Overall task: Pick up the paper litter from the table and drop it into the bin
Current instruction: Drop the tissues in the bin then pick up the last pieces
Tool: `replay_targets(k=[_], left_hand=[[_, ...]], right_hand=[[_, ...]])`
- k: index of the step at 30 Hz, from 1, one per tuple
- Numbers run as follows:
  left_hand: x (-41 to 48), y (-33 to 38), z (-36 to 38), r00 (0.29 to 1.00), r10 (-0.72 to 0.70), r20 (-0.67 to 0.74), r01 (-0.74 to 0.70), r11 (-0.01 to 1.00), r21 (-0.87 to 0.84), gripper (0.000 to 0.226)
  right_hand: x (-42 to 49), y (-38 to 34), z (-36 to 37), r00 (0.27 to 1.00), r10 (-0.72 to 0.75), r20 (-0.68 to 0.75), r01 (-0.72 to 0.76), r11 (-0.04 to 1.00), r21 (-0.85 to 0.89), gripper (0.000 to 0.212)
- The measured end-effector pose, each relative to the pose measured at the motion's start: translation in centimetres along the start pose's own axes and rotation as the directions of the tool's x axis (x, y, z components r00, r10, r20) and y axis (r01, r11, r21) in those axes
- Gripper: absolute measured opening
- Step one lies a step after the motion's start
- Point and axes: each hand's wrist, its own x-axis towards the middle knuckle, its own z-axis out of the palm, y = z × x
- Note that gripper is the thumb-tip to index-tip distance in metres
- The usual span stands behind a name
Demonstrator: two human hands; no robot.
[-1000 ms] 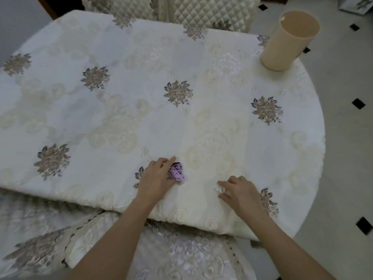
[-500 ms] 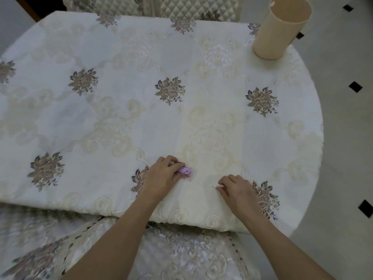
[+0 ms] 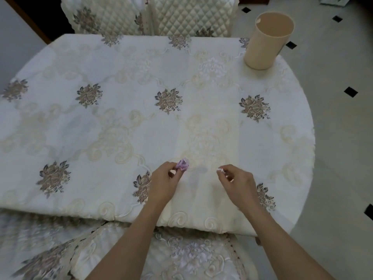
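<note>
My left hand (image 3: 164,181) pinches a crumpled pink paper scrap (image 3: 182,165) between thumb and fingers, lifted just off the tablecloth near the table's front edge. To its right, my right hand (image 3: 236,181) pinches a small white paper scrap (image 3: 219,170) at its fingertips, also raised a little. The bin (image 3: 266,42) is a beige open-topped cylinder standing on the far right corner of the table (image 3: 121,126), well beyond both hands. Its inside is not visible from here.
A cream embroidered cloth with brown flower motifs covers the oval table. Quilted chair backs (image 3: 181,15) stand behind the far edge. A cloth-covered seat (image 3: 181,257) lies below the front edge. Tiled floor (image 3: 339,138) is on the right.
Both hands have closed on their scraps and lifted them slightly off the cloth. The view has shifted, so the far chairs and more of the bin show.
</note>
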Motion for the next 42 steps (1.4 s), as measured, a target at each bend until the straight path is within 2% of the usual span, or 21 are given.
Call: replay_targets(k=[3, 9, 15, 19, 23, 27, 32, 37, 42], left_hand=[[-0.4, 2.7, -0.3, 0.995, -0.100, 0.017, 0.101, 0.980, -0.169, 0.020], [-1.4, 8.1, -2.8, 0.995, -0.088, -0.050, 0.069, 0.953, -0.293, 0.035], [-2.6, 12.4, -4.9, 0.993, 0.016, -0.120, -0.050, 0.957, -0.286, 0.043], [-3.3, 14.3, -4.9, 0.987, 0.089, -0.137, -0.124, 0.954, -0.274, 0.039], [-3.4, 15.3, -4.2, 0.988, 0.130, -0.089, -0.151, 0.942, -0.299, 0.024], [-3.4, 16.5, -1.9, 0.982, 0.190, -0.006, -0.183, 0.939, -0.292, 0.026], [-4.3, 18.9, 3.4, 0.935, 0.299, 0.189, -0.229, 0.919, -0.320, 0.025], [-7.4, 21.5, 8.9, 0.839, 0.399, 0.370, -0.271, 0.896, -0.352, 0.034], [-9.5, 24.0, 13.0, 0.777, 0.435, 0.456, -0.293, 0.890, -0.350, 0.036]], right_hand=[[0.5, -1.8, -1.2, 0.997, -0.026, -0.068, 0.031, 0.996, 0.080, 0.015], [1.3, -5.5, -4.0, 0.984, -0.069, -0.162, 0.104, 0.970, 0.220, 0.015], [0.8, -8.6, -6.6, 0.963, -0.107, -0.246, 0.182, 0.934, 0.307, 0.010], [0.0, -9.4, -8.4, 0.946, -0.119, -0.301, 0.220, 0.919, 0.326, 0.013], [-1.2, -8.8, -10.1, 0.925, -0.100, -0.365, 0.222, 0.925, 0.309, 0.013], [-3.3, -6.7, -12.1, 0.905, -0.024, -0.425, 0.154, 0.950, 0.273, 0.013], [-7.6, -2.5, -15.2, 0.805, 0.104, -0.584, 0.032, 0.975, 0.218, 0.023], [-13.0, 2.3, -18.5, 0.676, 0.278, -0.682, -0.115, 0.954, 0.275, 0.015], [-15.9, 5.4, -21.2, 0.558, 0.375, -0.740, -0.171, 0.925, 0.340, 0.016]])
